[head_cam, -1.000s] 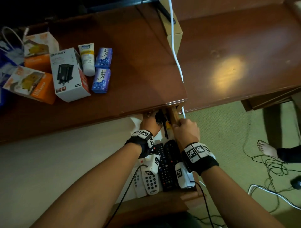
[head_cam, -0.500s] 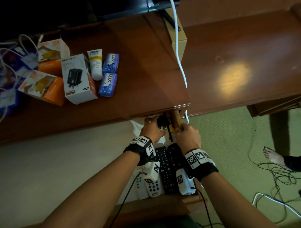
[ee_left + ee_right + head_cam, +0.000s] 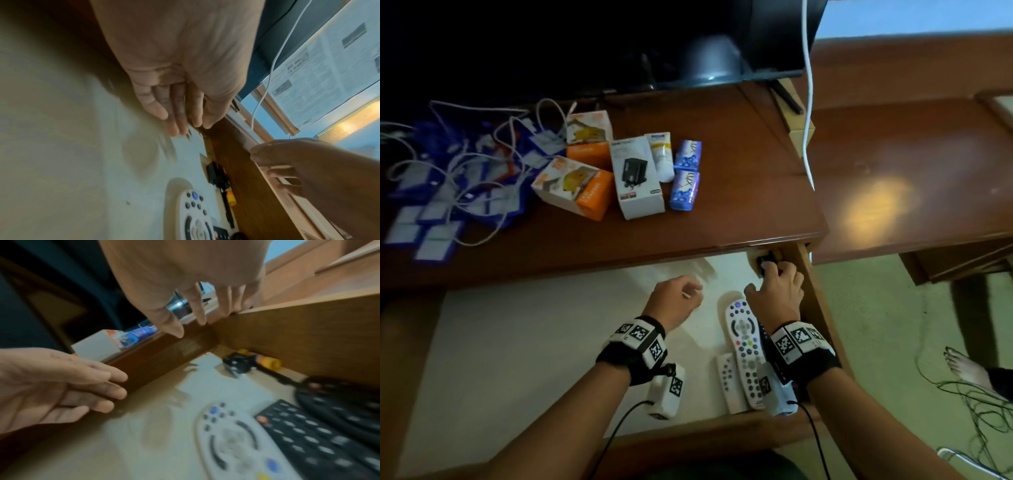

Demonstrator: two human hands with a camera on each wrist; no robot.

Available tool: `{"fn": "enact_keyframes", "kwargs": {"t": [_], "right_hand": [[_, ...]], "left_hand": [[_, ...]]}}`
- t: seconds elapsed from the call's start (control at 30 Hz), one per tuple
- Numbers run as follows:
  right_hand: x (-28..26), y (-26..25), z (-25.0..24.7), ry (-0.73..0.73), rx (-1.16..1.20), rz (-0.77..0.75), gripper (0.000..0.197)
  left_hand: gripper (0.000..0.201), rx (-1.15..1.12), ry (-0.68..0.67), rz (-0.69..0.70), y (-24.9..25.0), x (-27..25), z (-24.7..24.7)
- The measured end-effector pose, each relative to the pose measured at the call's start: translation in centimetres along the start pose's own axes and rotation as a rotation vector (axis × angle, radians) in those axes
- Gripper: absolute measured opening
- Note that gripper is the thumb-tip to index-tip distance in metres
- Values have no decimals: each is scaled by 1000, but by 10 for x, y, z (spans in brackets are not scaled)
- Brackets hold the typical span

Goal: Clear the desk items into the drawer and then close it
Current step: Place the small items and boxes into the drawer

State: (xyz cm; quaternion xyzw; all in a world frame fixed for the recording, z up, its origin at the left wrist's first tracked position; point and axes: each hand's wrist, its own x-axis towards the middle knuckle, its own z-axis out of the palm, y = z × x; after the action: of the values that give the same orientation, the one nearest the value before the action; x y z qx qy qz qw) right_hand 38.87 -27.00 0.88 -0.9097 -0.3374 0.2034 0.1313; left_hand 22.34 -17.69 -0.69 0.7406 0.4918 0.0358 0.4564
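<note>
The drawer (image 3: 551, 342) stands pulled out below the desk edge, lined in white. Along its right side lie a long white remote (image 3: 744, 346), a smaller white remote (image 3: 727, 380) and black remotes (image 3: 318, 426). A black adapter (image 3: 236, 364) with a yellow piece (image 3: 269, 362) sits in the far right corner. My right hand (image 3: 779, 284) hovers over that corner, fingers straight, holding nothing. My left hand (image 3: 678, 298) hangs relaxed and empty over the lining. On the desk lie a white box (image 3: 637, 178), two orange boxes (image 3: 575, 186), a white tube (image 3: 662, 156) and two blue packets (image 3: 685, 190).
Blue tags with white cords (image 3: 448, 192) are heaped at the desk's left. A dark screen (image 3: 722, 41) stands at the back, with a white cable (image 3: 806, 102) hanging beside it. A lower wooden table (image 3: 911, 171) is on the right. A person's bare foot (image 3: 965, 370) and loose cables (image 3: 979, 411) are on the floor.
Both hands were together at the black adapter under the desk edge. My left hand has drawn back to the left, empty. My right hand stays by the corner. The head view has pulled back.
</note>
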Motion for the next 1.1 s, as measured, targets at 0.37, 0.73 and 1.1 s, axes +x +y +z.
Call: {"fn": "enact_keyframes", "kwargs": {"t": [0.37,0.73,1.1], "right_hand": [[50,-103,-27,12,103,-308,32],[185,-149,-32,-116,3,-544,40],[220,-168,-34,-280,-297,-630,72]], "left_hand": [[26,244,240,364,47,39,-98],[72,660,175,172,80,110,-77],[40,718,376,275,60,110,-51]]}}
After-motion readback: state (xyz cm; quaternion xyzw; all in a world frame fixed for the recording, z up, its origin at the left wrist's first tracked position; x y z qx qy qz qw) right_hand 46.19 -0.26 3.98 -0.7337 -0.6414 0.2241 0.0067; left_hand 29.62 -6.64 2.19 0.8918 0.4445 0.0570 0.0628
